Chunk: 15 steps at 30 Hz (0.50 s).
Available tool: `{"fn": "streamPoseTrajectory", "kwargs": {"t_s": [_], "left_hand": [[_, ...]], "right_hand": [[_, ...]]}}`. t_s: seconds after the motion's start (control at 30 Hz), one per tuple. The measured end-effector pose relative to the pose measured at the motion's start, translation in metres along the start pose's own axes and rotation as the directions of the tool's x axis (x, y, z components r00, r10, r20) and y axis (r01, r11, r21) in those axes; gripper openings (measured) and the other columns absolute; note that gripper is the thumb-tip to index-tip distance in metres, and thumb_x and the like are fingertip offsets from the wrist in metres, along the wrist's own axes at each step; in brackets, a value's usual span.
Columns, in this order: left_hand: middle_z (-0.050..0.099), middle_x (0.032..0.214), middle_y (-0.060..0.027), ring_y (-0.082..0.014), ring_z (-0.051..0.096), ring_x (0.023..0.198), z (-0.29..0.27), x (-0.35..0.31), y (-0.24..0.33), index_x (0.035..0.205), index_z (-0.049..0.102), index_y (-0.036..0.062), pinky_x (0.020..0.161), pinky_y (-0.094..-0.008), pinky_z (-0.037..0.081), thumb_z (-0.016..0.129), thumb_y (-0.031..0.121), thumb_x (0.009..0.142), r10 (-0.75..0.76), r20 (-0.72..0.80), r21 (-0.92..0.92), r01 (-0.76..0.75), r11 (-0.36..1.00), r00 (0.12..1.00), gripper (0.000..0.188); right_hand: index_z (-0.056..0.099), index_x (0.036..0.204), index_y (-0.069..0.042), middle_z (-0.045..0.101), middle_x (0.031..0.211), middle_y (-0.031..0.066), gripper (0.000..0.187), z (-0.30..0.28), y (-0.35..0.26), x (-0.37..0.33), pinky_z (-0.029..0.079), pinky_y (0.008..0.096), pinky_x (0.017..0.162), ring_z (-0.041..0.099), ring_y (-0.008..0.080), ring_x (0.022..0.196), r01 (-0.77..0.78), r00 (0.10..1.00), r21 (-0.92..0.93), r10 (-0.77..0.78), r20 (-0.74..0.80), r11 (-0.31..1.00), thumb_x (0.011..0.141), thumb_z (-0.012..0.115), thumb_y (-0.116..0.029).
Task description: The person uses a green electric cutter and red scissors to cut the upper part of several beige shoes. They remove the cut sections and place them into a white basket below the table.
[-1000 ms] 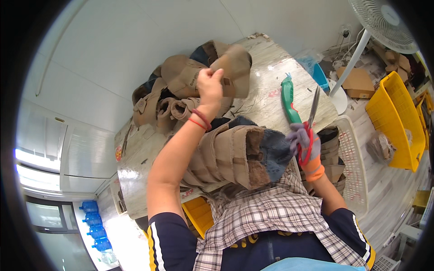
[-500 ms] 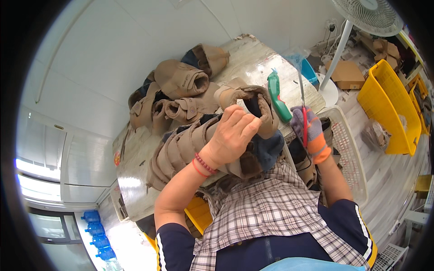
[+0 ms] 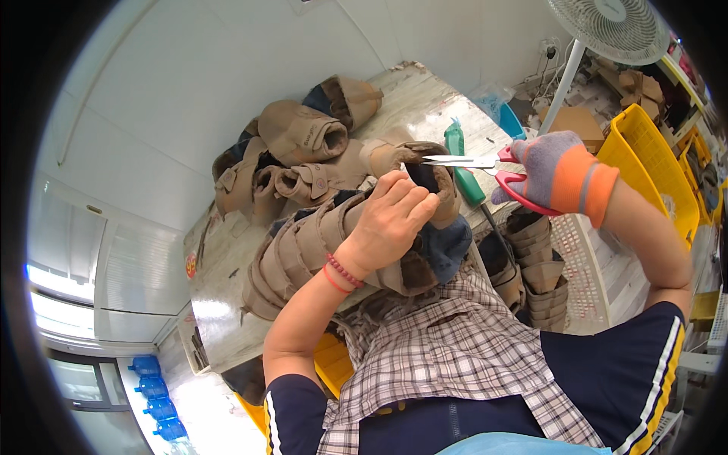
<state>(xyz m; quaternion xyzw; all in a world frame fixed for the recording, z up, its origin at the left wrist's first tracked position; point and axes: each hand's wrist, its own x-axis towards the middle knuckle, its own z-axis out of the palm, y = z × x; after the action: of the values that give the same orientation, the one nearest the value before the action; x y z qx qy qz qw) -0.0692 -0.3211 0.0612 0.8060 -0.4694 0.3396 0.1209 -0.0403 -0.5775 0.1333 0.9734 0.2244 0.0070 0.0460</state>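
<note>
My bare left hand (image 3: 390, 220), with red beads at the wrist, is closed on the rim of a tan fleece-lined boot upper (image 3: 447, 199). A small white bit shows at its fingertips. My right hand (image 3: 557, 171), in a grey and orange glove, grips red-handled scissors (image 3: 474, 161). Their blades lie level and slightly parted, with the tips over the upper's opening, close to my left fingers. Whether the tips touch the fleece I cannot tell. Under my left forearm runs a row of nested boot uppers (image 3: 303, 254). A green handheld tool (image 3: 470, 186) lies behind the blades.
More tan uppers (image 3: 292, 129) are heaped at the back left of the table (image 3: 216, 277). At the right a white basket (image 3: 588, 265) holds stacked uppers. Beyond are a yellow crate (image 3: 652, 171), a standing fan (image 3: 607, 26) and a cardboard box (image 3: 572, 125).
My right hand has lifted from beside the basket and swung the scissors from upright to level, their tips now over the upper. My left hand stays on the upper.
</note>
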Motion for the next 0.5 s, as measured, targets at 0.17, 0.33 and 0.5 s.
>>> {"fn": "streamPoseTrajectory", "kwargs": {"t_s": [0.17,0.33,0.5], "left_hand": [[0.056,0.086,-0.0059,-0.0209,0.053,0.081,0.001,0.001,0.007,0.094,0.059,0.0021,0.09,-0.0368,0.041,0.059,0.003,0.074,0.031,0.094,0.0,-0.032,1.0,0.995,0.019],[0.054,0.086,-0.0059,-0.0208,0.052,0.082,0.005,0.002,0.009,0.095,0.057,0.002,0.089,-0.0361,0.04,0.059,0.005,0.075,0.039,0.093,-0.022,-0.037,0.999,0.995,0.02],[0.054,0.086,-0.0062,-0.0213,0.051,0.082,0.006,0.002,0.008,0.095,0.056,0.0015,0.088,-0.036,0.04,0.059,0.005,0.075,0.05,0.097,-0.033,-0.047,0.998,0.994,0.02]], "right_hand": [[0.067,0.086,-0.002,0.064,0.073,0.0156,0.082,-0.019,0.005,0.015,0.048,0.0382,0.064,0.063,0.0308,0.071,-0.082,0.858,0.032,0.054,0.512,0.996,0.07,0.05,-0.08],[0.067,0.075,0.001,0.06,0.064,0.0108,0.08,-0.013,0.014,0.025,0.047,0.0353,0.057,0.059,0.0218,0.06,-0.124,0.834,0.192,-0.002,0.552,0.973,0.071,0.053,-0.078],[0.064,0.066,-0.001,0.056,0.056,0.0047,0.072,-0.017,0.011,0.03,0.043,0.0274,0.044,0.053,0.0137,0.047,-0.231,0.815,0.343,-0.012,0.58,0.91,0.071,0.059,-0.073]]}}
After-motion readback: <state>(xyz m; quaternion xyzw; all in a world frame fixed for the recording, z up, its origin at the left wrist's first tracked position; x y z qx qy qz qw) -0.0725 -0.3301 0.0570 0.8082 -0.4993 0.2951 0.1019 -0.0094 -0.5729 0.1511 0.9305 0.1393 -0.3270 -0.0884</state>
